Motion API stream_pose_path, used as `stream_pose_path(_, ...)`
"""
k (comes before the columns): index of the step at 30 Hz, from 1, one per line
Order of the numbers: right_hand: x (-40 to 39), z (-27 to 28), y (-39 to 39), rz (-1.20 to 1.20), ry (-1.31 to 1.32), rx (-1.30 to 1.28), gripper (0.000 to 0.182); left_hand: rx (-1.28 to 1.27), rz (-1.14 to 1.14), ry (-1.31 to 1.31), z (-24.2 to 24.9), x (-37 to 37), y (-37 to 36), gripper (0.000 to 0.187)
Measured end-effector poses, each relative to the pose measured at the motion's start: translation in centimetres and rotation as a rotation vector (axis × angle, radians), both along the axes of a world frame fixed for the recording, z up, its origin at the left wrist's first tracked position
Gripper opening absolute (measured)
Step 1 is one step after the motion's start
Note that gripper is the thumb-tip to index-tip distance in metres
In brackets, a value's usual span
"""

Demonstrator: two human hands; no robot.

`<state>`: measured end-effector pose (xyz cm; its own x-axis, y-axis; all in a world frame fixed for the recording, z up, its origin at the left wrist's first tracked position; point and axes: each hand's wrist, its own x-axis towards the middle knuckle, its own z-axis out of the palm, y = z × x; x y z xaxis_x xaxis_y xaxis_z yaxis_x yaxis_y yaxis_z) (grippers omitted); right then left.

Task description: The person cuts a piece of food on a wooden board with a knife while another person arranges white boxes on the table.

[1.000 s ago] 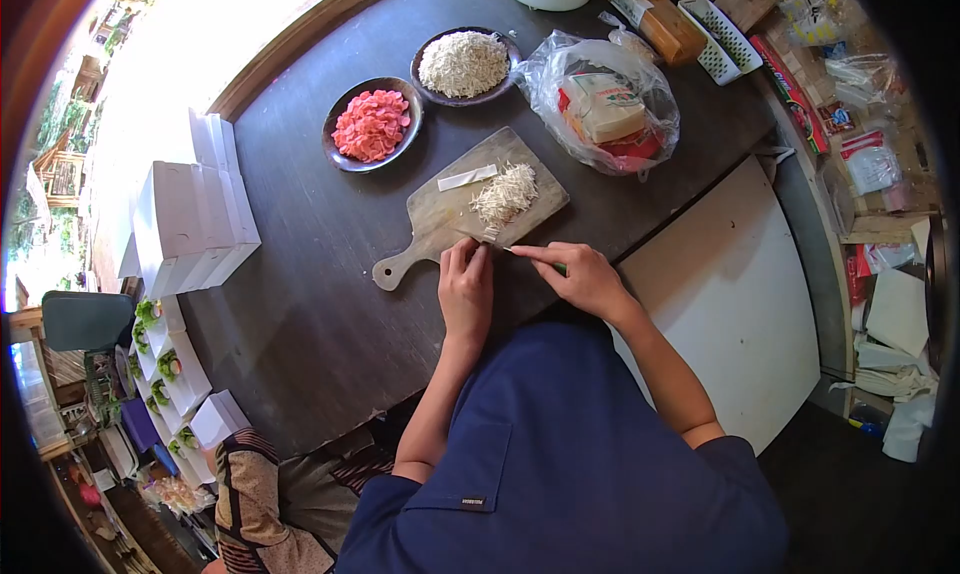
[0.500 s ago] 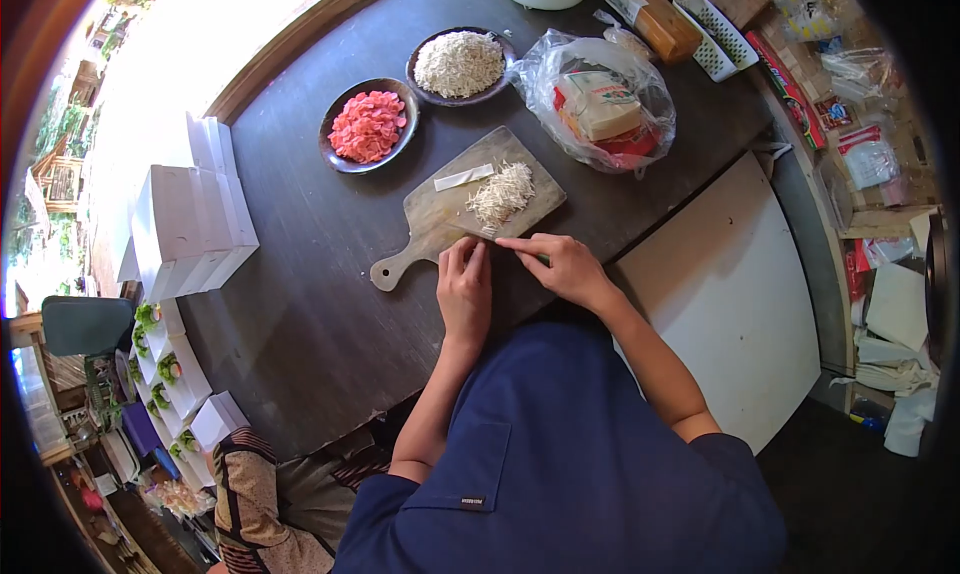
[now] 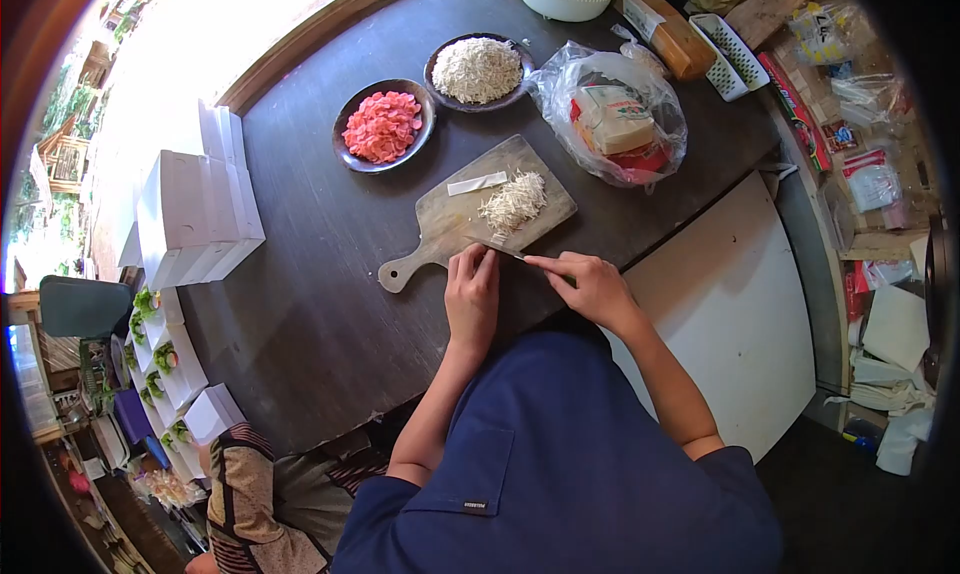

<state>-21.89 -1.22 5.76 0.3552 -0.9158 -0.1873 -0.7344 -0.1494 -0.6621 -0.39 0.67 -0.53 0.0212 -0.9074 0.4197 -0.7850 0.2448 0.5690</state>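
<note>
The right hand [image 3: 595, 289] is closed around the knife [image 3: 497, 247], its blade over the near edge of the cutting board [image 3: 440, 236]. The left hand [image 3: 472, 299] has its fingers bunched just beside the blade; whether they pinch anything, I cannot tell. Fine, even cuts probably call for tucked fingertips and short, level strokes, clear of the pale shreds [image 3: 515, 203] farther right and the uncut strip [image 3: 477, 184] at the far side.
</note>
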Motion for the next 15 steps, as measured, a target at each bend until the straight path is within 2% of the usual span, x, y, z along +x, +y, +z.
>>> stream_pose_path(3,0.6,-1.9,-0.2,-0.013,-0.096,-0.031,0.040,0.003,-0.003,0.002,0.0,0.0,0.0,0.024)
stream_pose_path(5,1.0,-2.6,-0.7,-0.032,-0.261,-0.085,0.039,-0.006,-0.009,-0.030,0.3,0.0,0.1,0.025)
stream_pose_path(9,0.1,-1.1,-0.2,-0.030,-0.247,-0.104,0.040,0.028,-0.041,-0.068,0.4,0.5,0.2,0.024)
stream_pose_path(11,-0.2,0.2,0.2,-0.005,-0.115,-0.053,0.040,0.026,-0.044,-0.066,0.4,0.4,0.1,0.023)
stream_pose_path(15,-0.7,-0.6,0.9,-0.004,-0.119,-0.106,0.041,0.025,-0.040,-0.077,0.6,0.3,0.1,0.020)
